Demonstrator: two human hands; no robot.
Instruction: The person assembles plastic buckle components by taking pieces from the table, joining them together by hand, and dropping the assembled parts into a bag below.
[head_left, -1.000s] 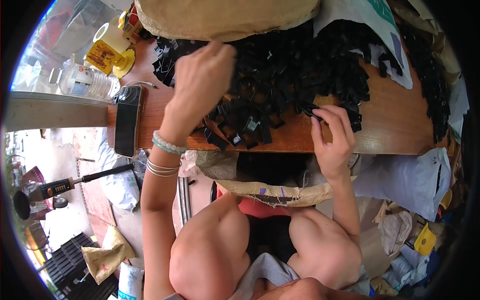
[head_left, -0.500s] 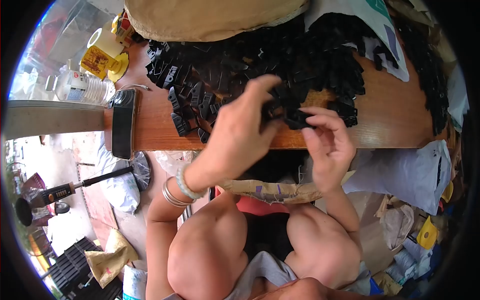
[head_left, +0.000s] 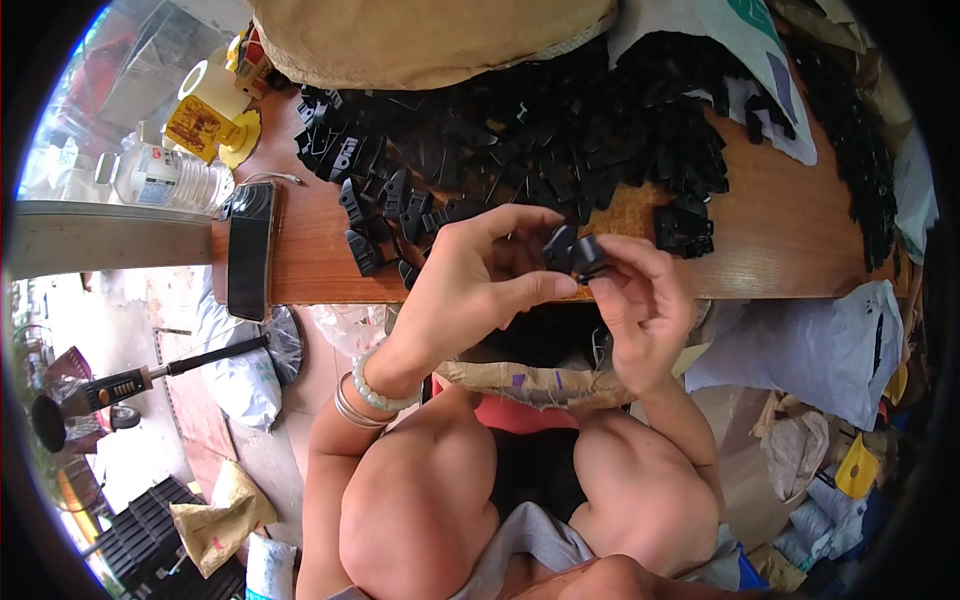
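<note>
Above the front edge of the table, my left hand pinches a small black plastic piece between thumb and fingers. My right hand is closed on another dark, rounded black plastic part. The two pieces touch or nearly touch; whether they are joined I cannot tell. Behind my hands a large heap of black plastic parts covers the back of the table. Several loose black parts lie left of my hands, and a small group of black parts sits to the right.
A phone lies at the left of the wooden table, near a plastic bottle and a tape roll. A tan sack and a white bag stand behind the heap. Under my hands hangs a sack's opened edge.
My left hand has lowered and brought its fingers to the black piece. My right hand has shifted slightly left and down, and the pieces are seen more plainly.
</note>
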